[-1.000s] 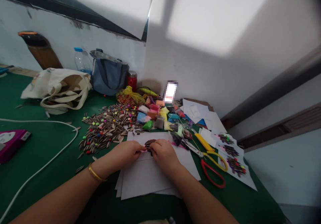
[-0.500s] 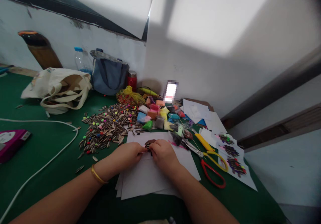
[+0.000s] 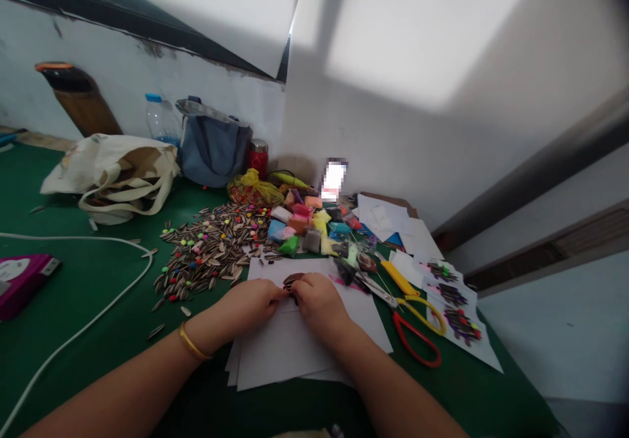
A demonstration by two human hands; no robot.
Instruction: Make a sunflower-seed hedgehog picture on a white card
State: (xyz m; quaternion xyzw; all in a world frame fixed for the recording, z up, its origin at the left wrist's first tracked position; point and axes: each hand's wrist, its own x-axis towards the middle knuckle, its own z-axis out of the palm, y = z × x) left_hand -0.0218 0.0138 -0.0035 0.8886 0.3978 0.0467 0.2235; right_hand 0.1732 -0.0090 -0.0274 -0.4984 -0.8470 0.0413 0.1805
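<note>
Both the bare left hand (image 3: 256,302) and the bare right hand (image 3: 320,302) have their fingertips at a small, dark brown, striped piece (image 3: 291,281) over flat, white paper sheets (image 3: 282,363). From that piece, the left comes in at 8 o'clock, the right at 4; fingers are curled, though whether either pinches it cannot be told. Striped sunflower seeds (image 3: 211,251) lie toward 10 o'clock, metal scissors with yellow and red handles (image 3: 388,298) near 3.
</note>
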